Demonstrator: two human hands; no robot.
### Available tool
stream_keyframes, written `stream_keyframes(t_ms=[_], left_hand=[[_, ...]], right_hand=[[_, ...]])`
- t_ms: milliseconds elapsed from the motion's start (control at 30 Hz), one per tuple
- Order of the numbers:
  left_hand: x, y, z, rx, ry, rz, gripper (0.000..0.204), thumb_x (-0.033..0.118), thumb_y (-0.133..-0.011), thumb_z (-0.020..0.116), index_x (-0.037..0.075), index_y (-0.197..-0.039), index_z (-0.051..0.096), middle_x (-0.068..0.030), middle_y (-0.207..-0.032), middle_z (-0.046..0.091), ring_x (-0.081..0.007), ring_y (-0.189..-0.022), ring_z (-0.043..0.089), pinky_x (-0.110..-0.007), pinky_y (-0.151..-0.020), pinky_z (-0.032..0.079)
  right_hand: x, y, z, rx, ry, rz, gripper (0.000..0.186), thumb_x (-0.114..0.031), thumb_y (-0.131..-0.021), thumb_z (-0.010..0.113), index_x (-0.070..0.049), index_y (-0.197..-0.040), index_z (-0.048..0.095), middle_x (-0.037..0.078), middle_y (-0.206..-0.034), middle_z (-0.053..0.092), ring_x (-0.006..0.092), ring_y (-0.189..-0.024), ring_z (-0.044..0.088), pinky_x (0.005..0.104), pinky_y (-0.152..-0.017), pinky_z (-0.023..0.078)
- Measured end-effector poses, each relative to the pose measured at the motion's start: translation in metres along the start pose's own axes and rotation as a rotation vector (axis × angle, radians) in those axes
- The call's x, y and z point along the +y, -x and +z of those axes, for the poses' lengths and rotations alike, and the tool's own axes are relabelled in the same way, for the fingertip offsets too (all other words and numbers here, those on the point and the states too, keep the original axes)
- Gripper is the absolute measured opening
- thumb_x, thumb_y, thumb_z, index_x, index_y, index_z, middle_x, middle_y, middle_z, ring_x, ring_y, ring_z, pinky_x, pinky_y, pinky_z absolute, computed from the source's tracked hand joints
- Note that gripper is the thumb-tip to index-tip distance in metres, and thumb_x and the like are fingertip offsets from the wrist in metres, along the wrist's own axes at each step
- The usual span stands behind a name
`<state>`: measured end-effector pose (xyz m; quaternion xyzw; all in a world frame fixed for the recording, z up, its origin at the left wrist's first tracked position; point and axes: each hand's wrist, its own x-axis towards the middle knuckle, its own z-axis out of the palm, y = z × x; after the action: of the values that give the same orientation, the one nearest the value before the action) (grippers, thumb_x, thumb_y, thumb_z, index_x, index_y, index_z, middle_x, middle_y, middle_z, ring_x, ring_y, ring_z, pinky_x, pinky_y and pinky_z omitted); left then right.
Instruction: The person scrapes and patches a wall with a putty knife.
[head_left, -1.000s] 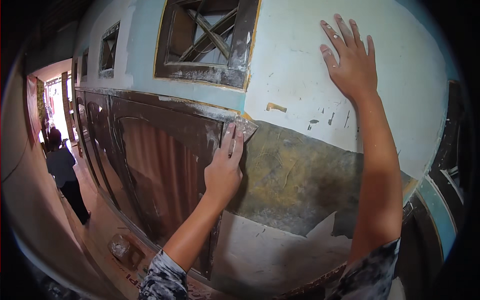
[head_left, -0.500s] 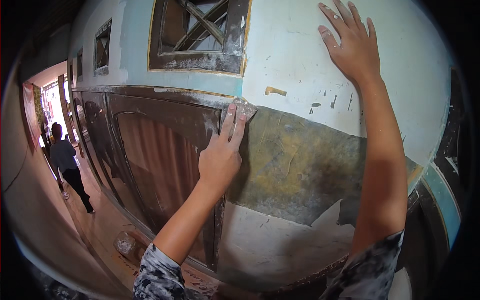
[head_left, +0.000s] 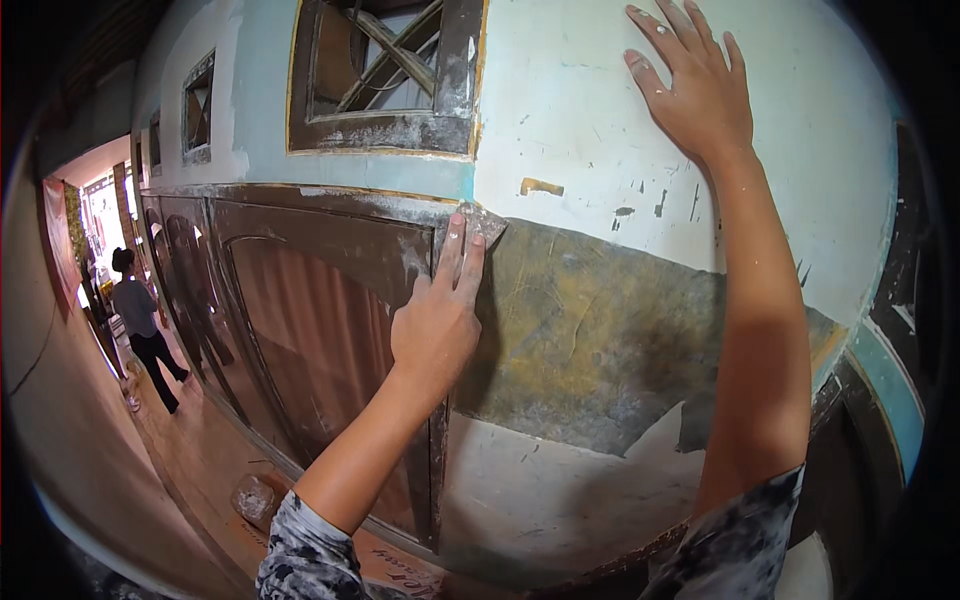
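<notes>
My left hand [head_left: 437, 325] is closed on a scraper with a thin triangular metal blade [head_left: 488, 224]. Two fingers lie stretched along the blade, which rests against the wall at the upper right corner of the dark brown window frame [head_left: 330, 222]. The rest of the scraper is hidden by the hand. Higher up on the right, my right hand [head_left: 704, 98] lies flat on the white painted wall [head_left: 570, 110], fingers spread and flecked with white. Between the two arms is a bare olive-grey patch [head_left: 570, 330] with a ragged edge, where the paint is gone.
A small window with crossed wooden slats [head_left: 385, 60] sits above the brown frame. Down the passage at the left, a person [head_left: 140, 320] walks on the floor. A whitish lump [head_left: 257, 497] and a printed cardboard sheet [head_left: 390, 567] lie low by the wall.
The view has shifted slightly, so the wall sits a little lower and to the left. Both hands keep their places on the wall. In the passage, the person has taken a step.
</notes>
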<state>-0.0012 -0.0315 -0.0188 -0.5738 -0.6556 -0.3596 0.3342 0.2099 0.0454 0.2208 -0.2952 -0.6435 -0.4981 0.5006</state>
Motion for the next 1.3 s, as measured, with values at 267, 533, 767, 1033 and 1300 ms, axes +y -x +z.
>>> stream_keyframes(t_ms=[267, 533, 767, 1033, 1300], left_hand=[[0.006, -0.002, -0.002, -0.006, 0.073, 0.002, 0.080, -0.004, -0.082, 0.058, 0.019, -0.157, 0.042, -0.0042, -0.166, 0.037, -0.0328, -0.086, 0.071, -0.043, -0.065, 0.059], [-0.020, -0.010, -0.001, 0.054, -0.061, 0.095, 0.082, -0.003, -0.078, 0.058, 0.022, -0.155, 0.046, -0.0008, -0.167, 0.037, -0.0327, -0.083, 0.069, -0.041, -0.066, 0.060], [-0.016, -0.013, -0.009, -0.008, -0.001, 0.102, 0.085, -0.003, -0.077, 0.060, 0.023, -0.156, 0.044, 0.0000, -0.167, 0.035, -0.0365, -0.094, 0.071, -0.043, -0.069, 0.061], [-0.015, -0.013, -0.016, -0.071, 0.018, 0.070, 0.084, -0.001, -0.077, 0.060, 0.023, -0.156, 0.044, -0.0027, -0.168, 0.034, -0.0378, -0.096, 0.071, -0.043, -0.074, 0.061], [-0.014, -0.015, -0.021, -0.107, -0.020, 0.075, 0.079, 0.000, -0.080, 0.059, 0.023, -0.155, 0.046, -0.0021, -0.168, 0.033, -0.0352, -0.099, 0.070, -0.044, -0.077, 0.061]], right_hand=[[0.006, 0.000, 0.003, -0.024, 0.007, -0.023, 0.052, -0.038, -0.099, 0.056, -0.017, -0.147, 0.057, 0.011, -0.165, 0.038, 0.0322, -0.154, 0.029, 0.0528, -0.127, 0.016], [0.001, 0.001, 0.006, 0.006, 0.012, -0.008, 0.052, -0.038, -0.098, 0.058, -0.016, -0.146, 0.058, 0.011, -0.164, 0.039, 0.0331, -0.154, 0.029, 0.0532, -0.127, 0.017], [0.013, 0.003, 0.009, 0.007, 0.038, -0.028, 0.053, -0.038, -0.098, 0.058, -0.016, -0.146, 0.058, 0.013, -0.163, 0.040, 0.0336, -0.154, 0.030, 0.0539, -0.127, 0.017], [-0.001, 0.005, 0.005, -0.012, 0.025, -0.003, 0.054, -0.037, -0.098, 0.058, -0.016, -0.148, 0.056, 0.013, -0.164, 0.039, 0.0330, -0.154, 0.028, 0.0531, -0.127, 0.016], [0.011, 0.007, 0.016, 0.027, 0.038, -0.022, 0.053, -0.035, -0.097, 0.058, -0.015, -0.146, 0.057, 0.013, -0.163, 0.041, 0.0335, -0.153, 0.030, 0.0536, -0.127, 0.017]])
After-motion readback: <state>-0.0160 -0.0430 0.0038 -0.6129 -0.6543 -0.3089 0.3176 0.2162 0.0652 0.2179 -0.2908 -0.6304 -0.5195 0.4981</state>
